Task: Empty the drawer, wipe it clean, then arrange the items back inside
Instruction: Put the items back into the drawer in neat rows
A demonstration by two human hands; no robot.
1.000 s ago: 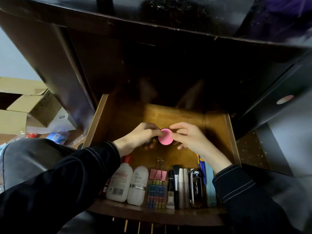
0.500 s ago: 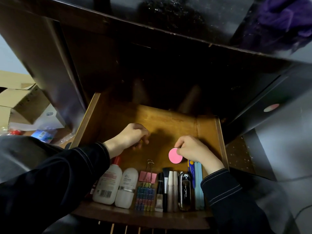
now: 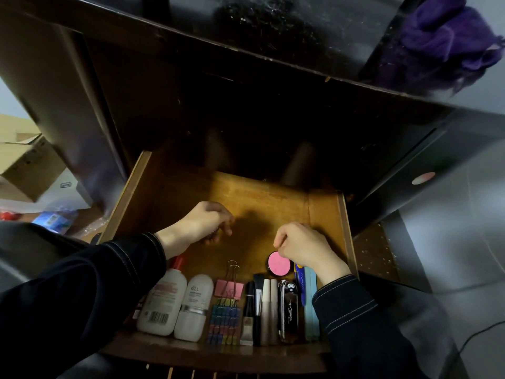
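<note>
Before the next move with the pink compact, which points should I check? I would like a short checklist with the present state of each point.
1. Pink compact is inside the drawer, just behind the black case: ok.
2. Right hand is free of the compact: not ok; its curled fingers are at the rim.
3. Left hand is empty: cannot tell; the curled fingers hide the palm.
4. Room is left in the drawer for more items: ok; bare wood shows behind the front row.
5. The front row is tidy: ok; from the white bottles to the black case, the items lie side by side.
</note>
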